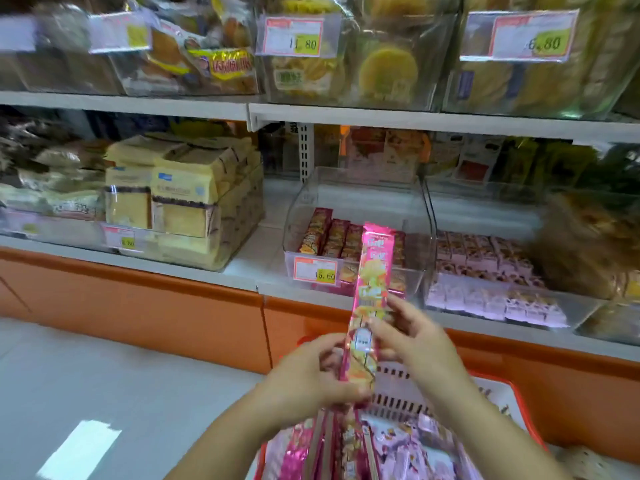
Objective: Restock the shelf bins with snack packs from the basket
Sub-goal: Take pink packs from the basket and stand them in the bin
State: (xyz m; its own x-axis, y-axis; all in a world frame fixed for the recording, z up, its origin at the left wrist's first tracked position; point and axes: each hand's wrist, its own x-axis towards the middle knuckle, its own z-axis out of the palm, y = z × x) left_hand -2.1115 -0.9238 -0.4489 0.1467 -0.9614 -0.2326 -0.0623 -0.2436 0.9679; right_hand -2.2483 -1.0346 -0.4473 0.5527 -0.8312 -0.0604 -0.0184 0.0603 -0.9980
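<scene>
The fingers of the left hand point(308, 375) curl around the lower end of a long pink pack point(372, 271), and the fingers of the right hand point(419, 344) pinch its middle from the right side. The pack stands almost upright in the lower centre of the frame, above the basket point(398, 375), which holds more pink packs point(426, 452). Its top end shows in front of a clear bin point(360, 188) on the lower shelf, where red packs point(332, 237) stand in rows behind a price tag point(315, 270).

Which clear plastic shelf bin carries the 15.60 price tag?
The lower-shelf bin holding red packs, behind the long pink snack pack; upper tags read 11.80 and 6.80.
</scene>
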